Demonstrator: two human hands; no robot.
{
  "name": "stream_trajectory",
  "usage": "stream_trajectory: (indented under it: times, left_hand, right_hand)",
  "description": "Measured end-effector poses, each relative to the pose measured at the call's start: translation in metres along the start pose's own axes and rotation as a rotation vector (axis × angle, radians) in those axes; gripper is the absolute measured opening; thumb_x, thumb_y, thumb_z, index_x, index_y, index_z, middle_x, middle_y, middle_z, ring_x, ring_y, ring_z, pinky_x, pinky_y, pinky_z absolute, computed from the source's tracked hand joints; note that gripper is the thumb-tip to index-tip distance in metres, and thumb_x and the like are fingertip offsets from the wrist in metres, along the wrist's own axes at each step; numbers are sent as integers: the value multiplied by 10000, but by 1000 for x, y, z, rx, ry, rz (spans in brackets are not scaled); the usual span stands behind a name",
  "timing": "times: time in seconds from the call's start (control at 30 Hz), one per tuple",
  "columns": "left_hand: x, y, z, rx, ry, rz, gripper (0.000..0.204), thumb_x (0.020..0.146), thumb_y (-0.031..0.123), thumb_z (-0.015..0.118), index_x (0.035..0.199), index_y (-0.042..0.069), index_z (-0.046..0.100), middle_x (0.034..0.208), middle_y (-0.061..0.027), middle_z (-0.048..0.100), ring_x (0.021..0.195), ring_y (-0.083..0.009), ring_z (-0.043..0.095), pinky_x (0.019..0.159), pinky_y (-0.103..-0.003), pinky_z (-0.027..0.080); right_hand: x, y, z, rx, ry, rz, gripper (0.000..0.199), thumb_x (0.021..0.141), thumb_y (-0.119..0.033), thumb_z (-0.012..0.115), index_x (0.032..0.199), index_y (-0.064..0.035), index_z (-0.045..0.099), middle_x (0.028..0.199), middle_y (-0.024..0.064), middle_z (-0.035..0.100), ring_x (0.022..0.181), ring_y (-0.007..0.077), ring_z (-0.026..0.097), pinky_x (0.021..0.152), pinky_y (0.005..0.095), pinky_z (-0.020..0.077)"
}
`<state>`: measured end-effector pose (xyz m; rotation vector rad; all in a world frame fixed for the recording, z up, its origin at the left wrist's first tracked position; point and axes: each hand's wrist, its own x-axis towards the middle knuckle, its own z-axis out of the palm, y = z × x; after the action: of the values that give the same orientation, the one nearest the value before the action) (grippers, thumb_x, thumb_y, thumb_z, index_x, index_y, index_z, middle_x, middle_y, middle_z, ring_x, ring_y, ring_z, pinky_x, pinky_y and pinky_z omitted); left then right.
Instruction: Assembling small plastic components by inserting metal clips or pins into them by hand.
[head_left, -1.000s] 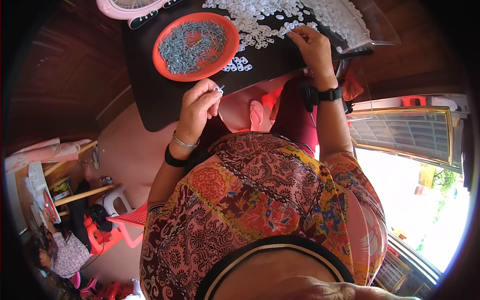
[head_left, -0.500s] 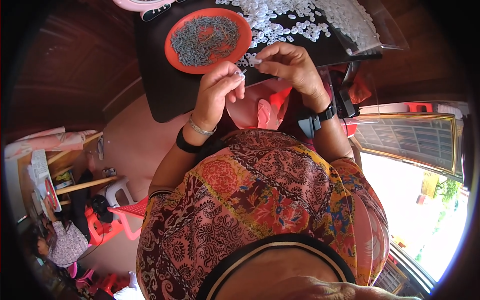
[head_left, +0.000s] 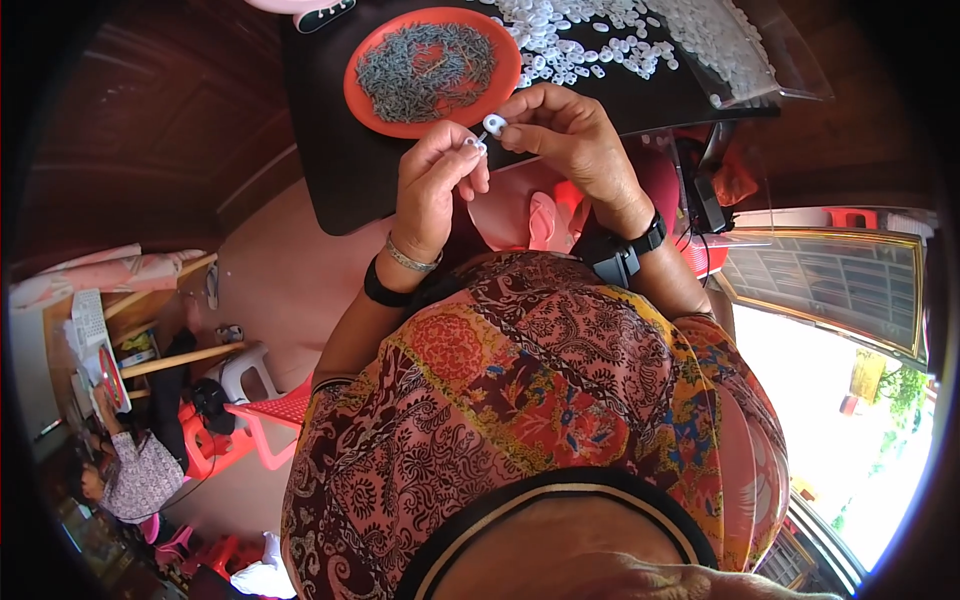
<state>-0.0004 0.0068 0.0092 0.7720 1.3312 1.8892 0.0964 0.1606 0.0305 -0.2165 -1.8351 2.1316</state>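
Above the near edge of the black table (head_left: 335, 190), my two hands meet in front of the orange plate. Between thumb and fingers my left hand (head_left: 430, 185) pinches a small white plastic piece (head_left: 476, 147), with a thin grey screw (head_left: 483, 136) sticking out of it. My right hand (head_left: 580, 145) grips another white oval plastic piece (head_left: 495, 124) with holes, its face turned toward me, at the screw's tip. Whether the screw has entered a hole is too small to tell. Many grey screws (head_left: 415, 75) fill the orange plate (head_left: 410, 129).
Loose white oval pieces (head_left: 560, 35) spread over the table's far side, beside a clear tray (head_left: 790, 75) heaped with more. A pink object (head_left: 300, 5) stands at the far left edge. A person (head_left: 145, 480) sits at the lower left near red plastic chairs (head_left: 270, 415).
My right hand has brought its white oval piece down and left to the screw in my left hand, and the piece now faces me. The whole view has shifted slightly.
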Motion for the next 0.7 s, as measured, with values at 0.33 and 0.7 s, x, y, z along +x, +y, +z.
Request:
stream_trajectory:
  times: [0.33, 0.7]
  left_hand:
    - [0, -1, 3, -4, 70, -37, 133, 885, 141, 500, 807, 35, 523, 651, -22, 550, 559, -69, 488, 506, -198, 352]
    - [1, -6, -1, -85, -58, -57, 172, 886, 176, 476, 823, 24, 524, 660, -37, 551, 558, -75, 481, 512, -195, 353]
  right_hand:
    - [-7, 8, 2, 114, 59, 74, 207, 836, 15, 624, 1042, -6, 628, 929, 40, 649, 852, 91, 601, 795, 236, 489]
    - [-11, 8, -4, -68, -178, 32, 217, 842, 4, 631, 1059, 15, 619, 956, 59, 653, 906, 116, 610, 826, 254, 494]
